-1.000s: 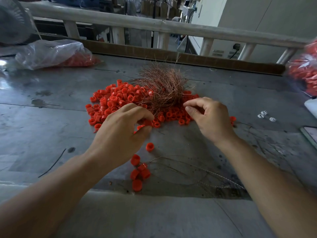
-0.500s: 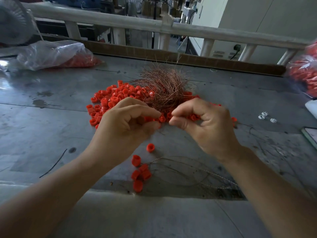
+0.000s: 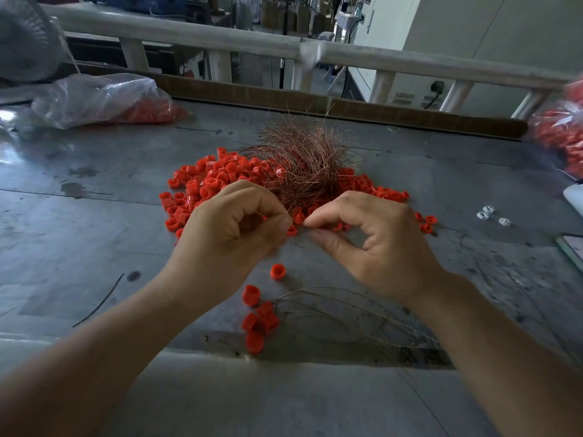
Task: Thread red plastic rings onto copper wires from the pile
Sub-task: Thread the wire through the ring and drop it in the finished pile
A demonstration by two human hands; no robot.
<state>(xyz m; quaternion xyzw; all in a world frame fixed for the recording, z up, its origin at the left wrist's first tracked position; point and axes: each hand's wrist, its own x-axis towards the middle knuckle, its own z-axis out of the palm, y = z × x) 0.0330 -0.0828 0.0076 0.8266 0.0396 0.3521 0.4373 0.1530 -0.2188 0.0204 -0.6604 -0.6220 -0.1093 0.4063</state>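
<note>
Red plastic rings (image 3: 205, 184) lie heaped on the grey desk (image 3: 94, 222), and the copper wire tangle (image 3: 303, 159) sits on the far right part of the heap. Both hands hover at the heap's near edge, almost touching each other. I see the left hand (image 3: 233, 238) curled tight, thumb and forefinger pinching one ring (image 3: 264, 217), of which only a red sliver shows. The right hand (image 3: 378, 247) brings thumb and forefinger together just beside that ring; I cannot tell whether a wire sits in the pinch. Nearer me a loose ring (image 3: 278, 271) stands alone, and a small ring cluster (image 3: 258, 320) lies with thin wires (image 3: 347, 310) trailing right. A clear bag (image 3: 104, 99) of rings rests far left.
</note>
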